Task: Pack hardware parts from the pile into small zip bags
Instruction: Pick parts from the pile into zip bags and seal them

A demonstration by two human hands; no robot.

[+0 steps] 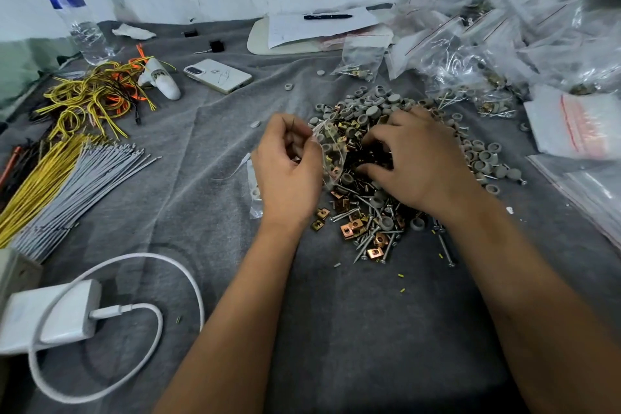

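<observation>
A pile of hardware parts (369,218) lies on the grey cloth: screws, copper-coloured square clips and grey round caps. My left hand (289,165) pinches the mouth of a small clear zip bag (331,151) at the pile's left edge; the bag holds a few clips and caps. My right hand (416,161) is down in the middle of the pile, fingers curled over black and copper parts. Whether those fingers grip a part is hidden.
Filled zip bags (470,54) heap at the back right, a stack of empty bags (578,124) to the right. A phone (218,76), water bottle (74,10), yellow wires (87,97), grey ties (90,178) and a charger (50,316) lie left. Paper with a pen (327,16) sits behind.
</observation>
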